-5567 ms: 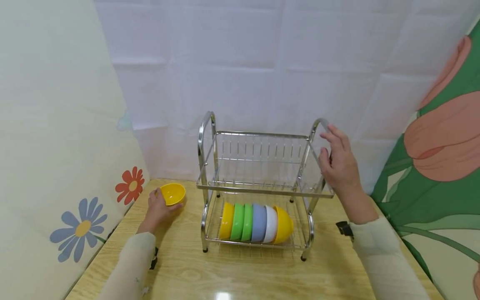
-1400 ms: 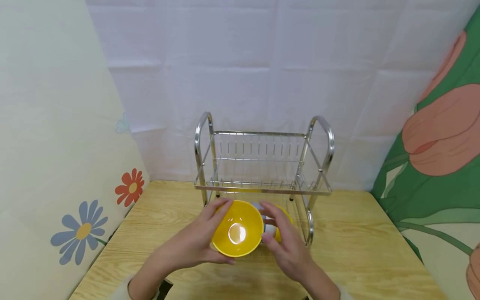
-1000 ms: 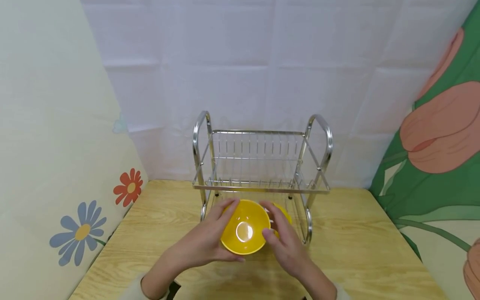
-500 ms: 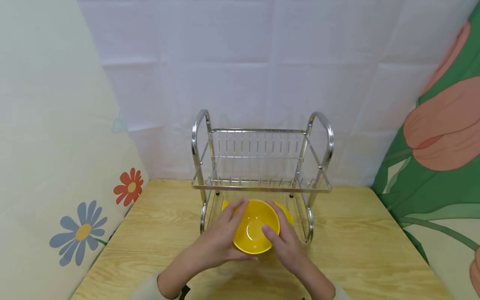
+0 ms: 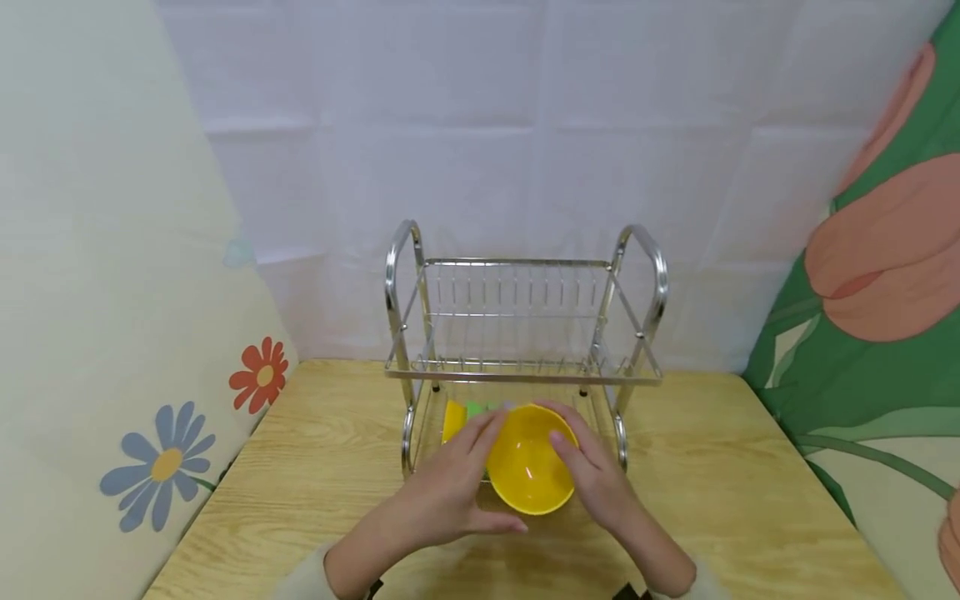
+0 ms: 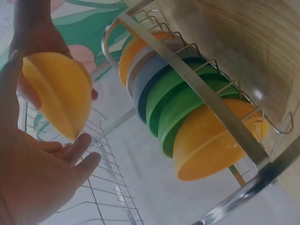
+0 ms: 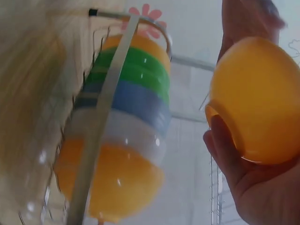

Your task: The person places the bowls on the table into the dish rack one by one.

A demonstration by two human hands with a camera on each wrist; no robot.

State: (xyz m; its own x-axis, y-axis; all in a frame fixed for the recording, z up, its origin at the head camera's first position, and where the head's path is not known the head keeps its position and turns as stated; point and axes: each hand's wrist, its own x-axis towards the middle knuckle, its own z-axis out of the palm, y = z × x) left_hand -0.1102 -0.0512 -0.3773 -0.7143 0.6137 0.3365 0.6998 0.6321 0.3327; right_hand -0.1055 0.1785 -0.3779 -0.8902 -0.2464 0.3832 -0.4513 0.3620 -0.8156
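Note:
A yellow bowl (image 5: 531, 461) is held in front of the rack's lower tier, its inside facing the head camera. My right hand (image 5: 596, 475) grips it at the right, with the thumb over the rim and the fingers behind. My left hand (image 5: 453, 483) is at the bowl's left side, fingers extended; in the left wrist view its fingers (image 6: 86, 161) curve loosely below the bowl. Behind, on the lower tier of the metal dish rack (image 5: 525, 377), a row of nested bowls stands on edge: yellow (image 6: 215, 140), green (image 6: 192, 112), blue (image 7: 131, 105), white (image 7: 122, 133) and yellow (image 7: 122, 183).
The rack's upper tier (image 5: 517, 315) has wire slots and tall curved side handles (image 5: 652, 267). Wooden tabletop (image 5: 720, 492) surrounds the rack. A white cloth (image 5: 480, 125) hangs behind, with flower-printed panels (image 5: 885, 250) at the sides.
The yellow bowl came from the table's left to the rack front, then shifted rightward. The right hand left the rack handle and took hold of the bowl; the left hand's grip loosened.

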